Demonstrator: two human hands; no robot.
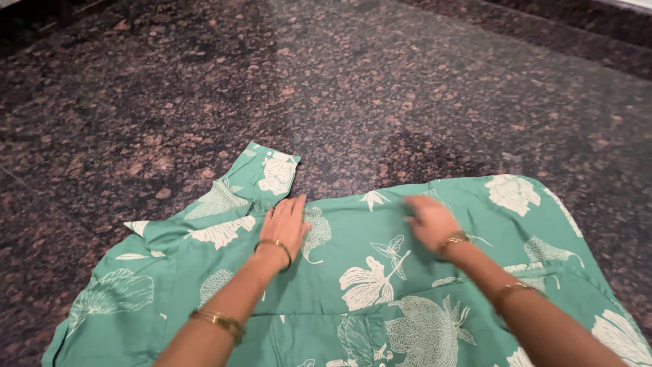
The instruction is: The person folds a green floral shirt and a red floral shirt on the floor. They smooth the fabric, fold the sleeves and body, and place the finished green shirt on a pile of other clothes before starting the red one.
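A green floral shirt (367, 272) is spread on the stone floor (407, 88). It's pressed flat by the left hand (285, 224), fingers toward 12 o'clock; the right hand (429, 221) is blurred, grip can't be told.

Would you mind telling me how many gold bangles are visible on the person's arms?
4: one at the left wrist, one on the left forearm, one at the right wrist, one on the right forearm. None looks hidden.
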